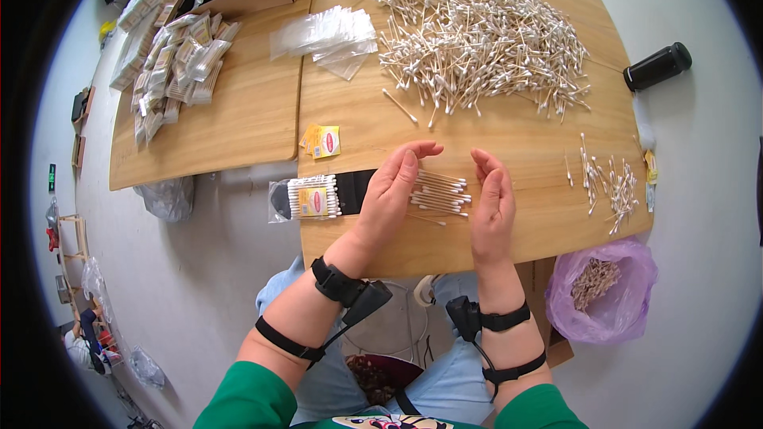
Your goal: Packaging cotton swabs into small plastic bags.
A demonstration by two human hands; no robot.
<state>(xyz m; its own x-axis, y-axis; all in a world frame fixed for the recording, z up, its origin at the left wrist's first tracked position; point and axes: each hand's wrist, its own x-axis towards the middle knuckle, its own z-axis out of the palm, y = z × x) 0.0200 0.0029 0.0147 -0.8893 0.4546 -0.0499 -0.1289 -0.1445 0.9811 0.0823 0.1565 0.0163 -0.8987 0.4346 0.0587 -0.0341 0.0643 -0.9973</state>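
A loose row of cotton swabs (439,193) lies on the table between my two hands. My left hand (389,189) stands on edge at the row's left end, fingers stretched out and palm turned inward; it hides that end, so I cannot tell whether it touches. Just off the right tips is my right hand (493,206), upright with its fingers extended and holding nothing. To the left, a clear packet of cotton swabs (314,197) with a yellow card inside lies on a black strip (357,192). The strip runs toward my left hand.
A big heap of cotton swabs (485,36) covers the far table. Clear bags (338,32) and yellow cards (322,141) lie left of it, filled packets (179,67) farther left. Some swabs (613,191) are scattered right. A black bottle (658,66) and purple bag (560,302) flank the right edge.
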